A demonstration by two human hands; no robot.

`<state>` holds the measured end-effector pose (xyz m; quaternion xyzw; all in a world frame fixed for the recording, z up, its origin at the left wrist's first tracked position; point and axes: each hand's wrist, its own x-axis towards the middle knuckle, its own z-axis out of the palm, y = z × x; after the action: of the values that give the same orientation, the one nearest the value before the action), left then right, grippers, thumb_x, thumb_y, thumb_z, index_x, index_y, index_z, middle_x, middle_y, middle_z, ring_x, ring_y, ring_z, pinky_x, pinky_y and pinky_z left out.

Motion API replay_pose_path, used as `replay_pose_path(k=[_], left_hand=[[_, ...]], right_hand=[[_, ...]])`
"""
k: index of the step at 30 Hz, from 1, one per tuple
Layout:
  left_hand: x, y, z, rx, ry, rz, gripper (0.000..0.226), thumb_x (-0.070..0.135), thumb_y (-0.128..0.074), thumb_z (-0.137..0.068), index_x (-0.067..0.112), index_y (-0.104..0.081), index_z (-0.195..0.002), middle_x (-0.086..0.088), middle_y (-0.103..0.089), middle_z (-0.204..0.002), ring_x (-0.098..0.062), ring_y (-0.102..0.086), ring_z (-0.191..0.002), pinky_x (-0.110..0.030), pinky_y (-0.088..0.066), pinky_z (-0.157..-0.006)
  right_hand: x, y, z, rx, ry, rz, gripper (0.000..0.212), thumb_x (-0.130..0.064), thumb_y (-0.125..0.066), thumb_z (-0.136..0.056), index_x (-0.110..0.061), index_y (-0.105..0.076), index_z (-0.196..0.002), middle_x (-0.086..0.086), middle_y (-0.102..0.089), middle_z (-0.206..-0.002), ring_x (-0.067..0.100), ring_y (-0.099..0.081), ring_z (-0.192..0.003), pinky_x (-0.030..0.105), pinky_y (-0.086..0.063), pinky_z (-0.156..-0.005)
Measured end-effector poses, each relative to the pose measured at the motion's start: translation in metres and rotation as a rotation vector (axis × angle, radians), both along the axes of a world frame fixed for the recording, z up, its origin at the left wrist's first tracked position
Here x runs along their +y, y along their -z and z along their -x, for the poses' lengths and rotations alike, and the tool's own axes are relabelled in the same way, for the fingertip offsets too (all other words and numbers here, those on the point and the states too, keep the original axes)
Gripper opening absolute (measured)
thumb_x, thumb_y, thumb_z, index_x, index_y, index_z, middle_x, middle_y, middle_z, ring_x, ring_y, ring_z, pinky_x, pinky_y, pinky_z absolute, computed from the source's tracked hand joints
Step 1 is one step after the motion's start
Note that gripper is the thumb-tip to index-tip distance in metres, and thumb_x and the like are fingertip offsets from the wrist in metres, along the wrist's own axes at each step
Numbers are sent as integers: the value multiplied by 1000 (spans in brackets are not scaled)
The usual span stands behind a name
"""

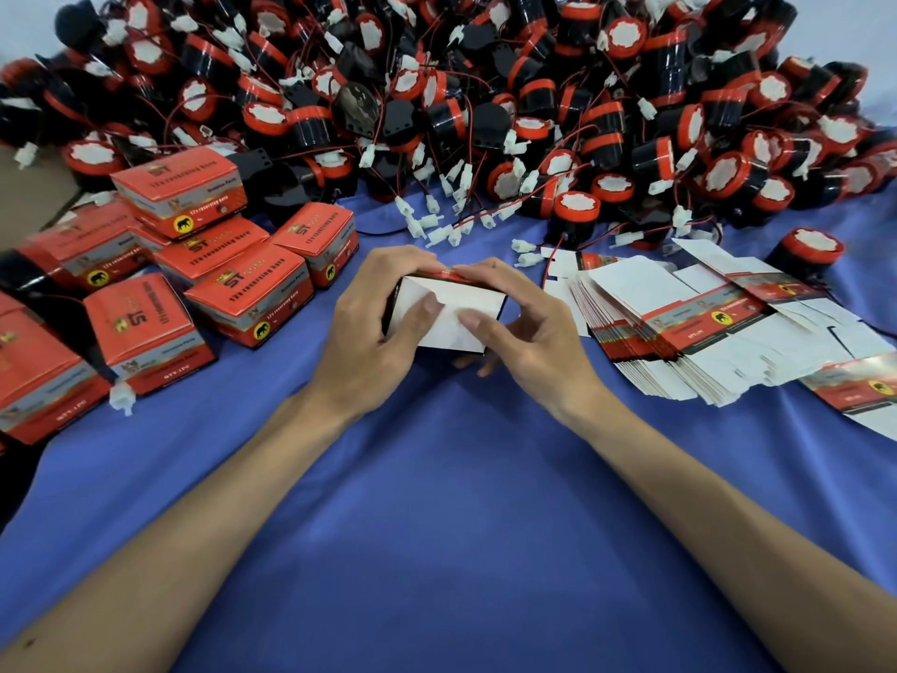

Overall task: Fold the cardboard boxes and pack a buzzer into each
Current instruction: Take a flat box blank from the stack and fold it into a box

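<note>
A blue cloth [437,502] covered the whole table, and across its far side lay a great heap of buzzers [485,89], black drums with red caps, red wires and white plugs spilling towards the near edge. To the right a fanned stack of flat box blanks [679,332] rested on the cloth, mostly white side up, with red printed bands showing. To the left stood a cluster of closed red boxes [247,298], some piled on others and several tilted.

Both forearms reached in from the near edge and met at the middle of the table. The left hand [373,342] gripped the half-folded box [446,318] from its left side, fingers curled over the far top edge and thumb pressed on the white flap. The right hand [524,332] held the same box from the right, fingers curled over the top and thumb lying on that flap beside the other thumb. The box sat just above the cloth, between the closed boxes and the blanks.

A lone buzzer [808,255] stood upright beyond the blanks
</note>
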<state>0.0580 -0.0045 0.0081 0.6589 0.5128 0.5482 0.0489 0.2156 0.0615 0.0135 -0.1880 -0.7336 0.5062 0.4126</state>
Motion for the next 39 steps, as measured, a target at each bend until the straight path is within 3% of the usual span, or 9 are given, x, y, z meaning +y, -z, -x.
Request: replay_pose_path(k=[6, 9, 12, 18, 23, 27, 30, 36, 39], left_hand=[[-2, -1, -1, -145, 78, 53, 51, 58, -32, -96, 15, -56, -110, -9, -55, -118, -12, -52, -113, -22, -37, -96], [0, -3, -2, -187, 46, 78, 25, 40, -43, -92, 22, -57, -104, 0, -57, -114, -5, -53, -111, -20, -38, -94], [-2, -4, -2, -221, 71, 104, 25, 37, -44, -86, 22, -56, -103, 1, -56, -115, -7, -53, -112, -23, -39, -95], [-4, -3, -2, -157, 78, 152, 49, 42, -58, -76, 9, -53, -111, -14, -53, -123, -18, -52, -117, -27, -40, -97], [-4, -5, 0, -159, 100, 122, 57, 65, -61, -79, 17, -53, -110, -14, -56, -121, -24, -54, -118, -31, -43, -99], [0, -4, 2, -242, 80, 89, 33, 28, -70, -83, 12, -56, -108, -15, -59, -115, -18, -58, -112, -27, -45, -94], [2, -3, 3, -245, 75, 66, 29, 4, -66, -81, 8, -56, -109, -12, -61, -110, -10, -59, -106, -22, -45, -92], [1, -4, 3, -187, 107, 70, 34, -4, -63, -82, 10, -56, -112, -2, -61, -110, 0, -59, -105, -18, -45, -91], [-2, -5, 4, -226, 162, 102, 33, 11, -52, -82, 15, -55, -114, -2, -61, -113, -7, -58, -108, -22, -44, -91]], right_hand=[[0, 2, 0, 13, 22, -28, 39, -2, -64, -88, -30, -62, -115, -9, -56, -110, 16, -70, -60, 19, -52, -48], [0, 2, 1, -11, 42, -60, 47, 2, -62, -87, -37, -62, -113, -20, -55, -109, 15, -69, -69, 21, -54, -50], [0, 3, 2, -26, 51, -78, 52, 9, -59, -86, -36, -63, -112, -24, -54, -107, 18, -69, -71, 23, -55, -51], [0, 2, 2, -25, 52, -74, 50, 11, -57, -86, -28, -62, -117, -6, -55, -110, 23, -70, -65, 25, -55, -51], [0, 1, 0, 14, 31, -39, 42, 3, -62, -90, -28, -60, -118, 2, -56, -114, 19, -69, -59, 22, -54, -50], [-3, 4, 1, -23, 95, -208, 42, -9, -61, -92, -35, -55, -124, -8, -52, -121, 13, -68, -57, 17, -53, -52], [0, 5, 0, -118, 177, -564, 36, -15, -50, -96, -20, -52, -132, 9, -55, -129, 14, -65, -70, 8, -48, -63], [3, 1, -4, -142, 128, -812, 38, -3, -41, -95, -14, -58, -127, 15, -54, -133, 15, -65, -87, 24, -56, -57], [3, 1, -6, -109, 103, -770, 36, -1, -45, -91, -7, -64, -121, 18, -53, -133, 2, -55, -95, 13, -54, -65]])
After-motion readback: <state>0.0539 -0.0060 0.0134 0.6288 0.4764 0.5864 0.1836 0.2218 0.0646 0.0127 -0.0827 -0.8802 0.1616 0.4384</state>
